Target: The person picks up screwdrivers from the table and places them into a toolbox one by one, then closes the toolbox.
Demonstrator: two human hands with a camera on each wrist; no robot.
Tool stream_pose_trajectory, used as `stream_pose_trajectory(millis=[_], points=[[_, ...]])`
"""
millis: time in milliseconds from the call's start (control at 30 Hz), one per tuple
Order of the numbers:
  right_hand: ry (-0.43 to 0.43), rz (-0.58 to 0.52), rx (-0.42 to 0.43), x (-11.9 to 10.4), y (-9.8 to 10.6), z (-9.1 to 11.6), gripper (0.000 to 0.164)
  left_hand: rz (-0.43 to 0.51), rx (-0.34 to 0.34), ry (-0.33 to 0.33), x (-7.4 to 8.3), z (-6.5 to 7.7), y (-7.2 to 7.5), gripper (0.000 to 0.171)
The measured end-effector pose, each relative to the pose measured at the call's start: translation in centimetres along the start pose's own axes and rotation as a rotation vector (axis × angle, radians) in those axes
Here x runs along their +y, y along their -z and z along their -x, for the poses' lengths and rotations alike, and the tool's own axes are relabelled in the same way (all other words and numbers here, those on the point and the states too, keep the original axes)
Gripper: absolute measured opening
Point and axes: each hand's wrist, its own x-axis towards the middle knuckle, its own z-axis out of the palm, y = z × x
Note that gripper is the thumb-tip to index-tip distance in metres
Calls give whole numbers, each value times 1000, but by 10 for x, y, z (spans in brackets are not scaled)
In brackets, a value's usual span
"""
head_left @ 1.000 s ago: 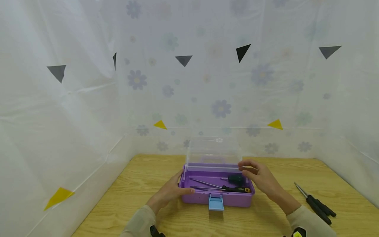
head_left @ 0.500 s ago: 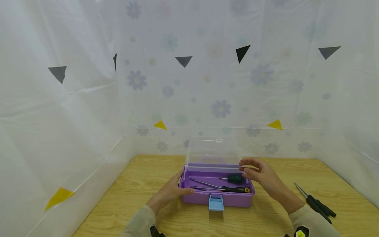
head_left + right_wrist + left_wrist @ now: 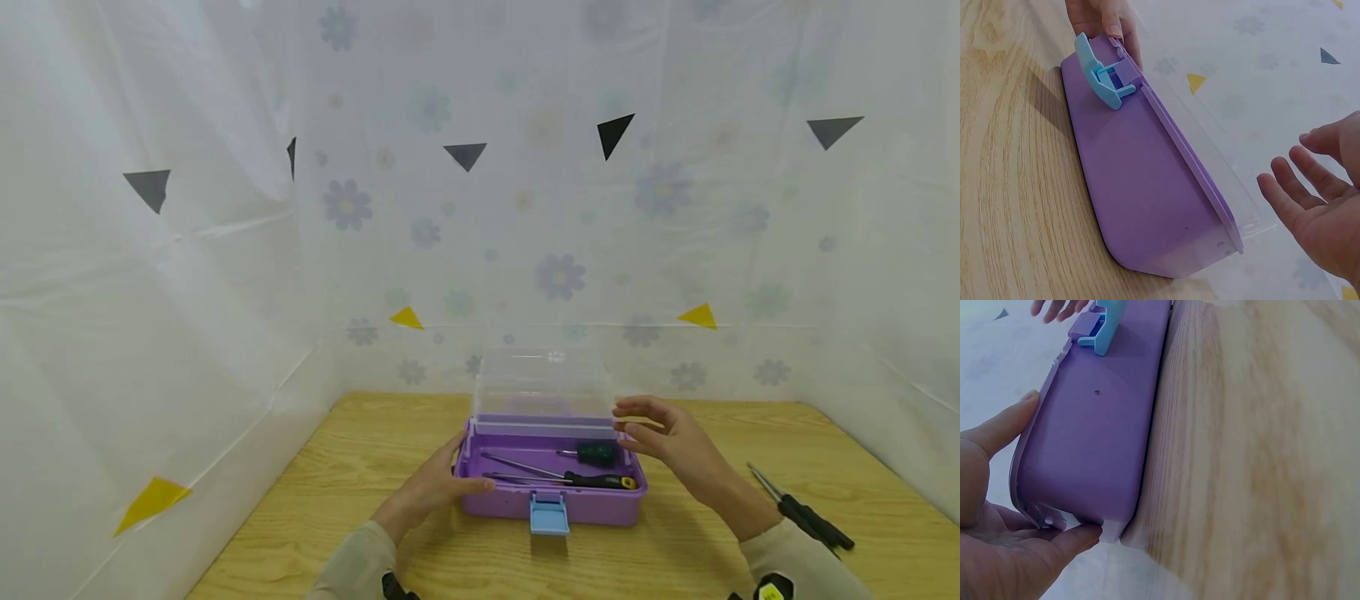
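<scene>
A purple toolbox (image 3: 510, 504) with a light blue latch (image 3: 549, 515) stands on the table, its clear lid (image 3: 540, 383) raised at the back. My left hand (image 3: 427, 487) grips its left end, thumb at the front rim and fingers along the side, as the left wrist view also shows. Inside lie a short screwdriver with a dark green handle (image 3: 597, 453) and a long one with a black and yellow handle (image 3: 600, 481), plus another metal shaft. My right hand (image 3: 686, 454), fingers loosely bent and holding nothing, hovers by the box's right end.
Black-handled screwdrivers (image 3: 813, 521) lie together on the wooden table (image 3: 300, 533) to the right. White plastic sheeting (image 3: 187, 333) with flower prints and taped triangles encloses the table at the back and sides.
My right hand has drawn slightly right, away from the green-handled screwdriver, which settled a little to the left in the toolbox. My left hand keeps its grip.
</scene>
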Motion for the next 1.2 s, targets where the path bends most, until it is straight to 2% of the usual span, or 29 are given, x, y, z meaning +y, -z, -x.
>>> stream_pose_trajectory(millis=[333, 700, 1200], points=[[9, 7, -5, 2, 7, 1, 42, -6, 6, 7, 0, 1, 0, 112], [-3, 30, -3, -9, 13, 8, 39, -10, 5, -2, 1, 1, 0, 110], [-30, 76, 42, -3, 43, 30, 38, -9, 3, -1, 3, 0, 1, 112]])
